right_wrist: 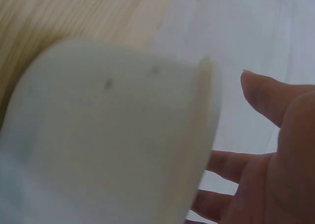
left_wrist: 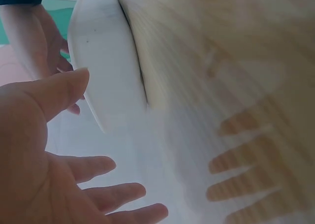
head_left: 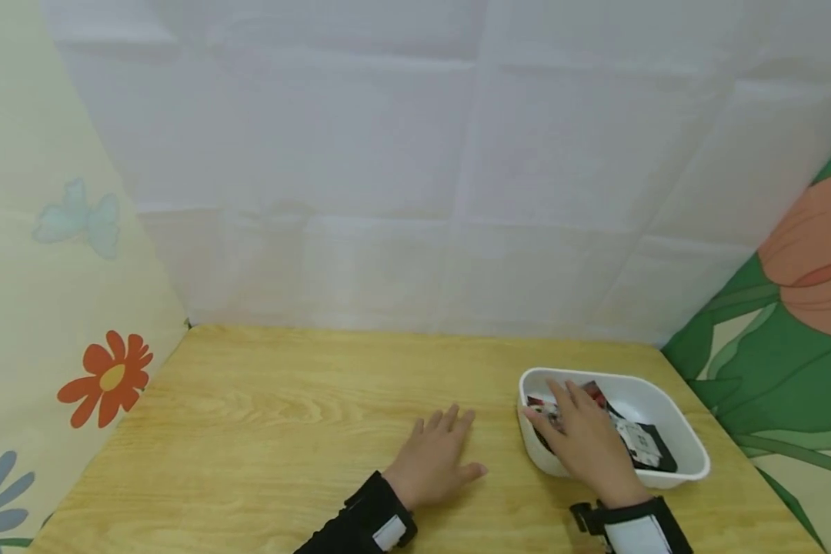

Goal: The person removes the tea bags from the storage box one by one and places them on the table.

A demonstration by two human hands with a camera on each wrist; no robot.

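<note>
My right hand is over the left part of a white plastic basin, fingers stretched out and thumb apart. In the basin lie dark flat packets with white and red printing; my hand covers part of them, and whether it touches them I cannot tell. The right wrist view has the basin's outer wall close up, with some fingers behind its rim. To the left of the basin, my left hand is palm down with spread fingers and holds nothing. In the left wrist view its thumb overlaps the basin wall.
The wood-grain table extends left of both hands. A creased white sheet hangs at its back edge. Walls with printed flowers stand on both sides, and the basin is close to the table's right edge.
</note>
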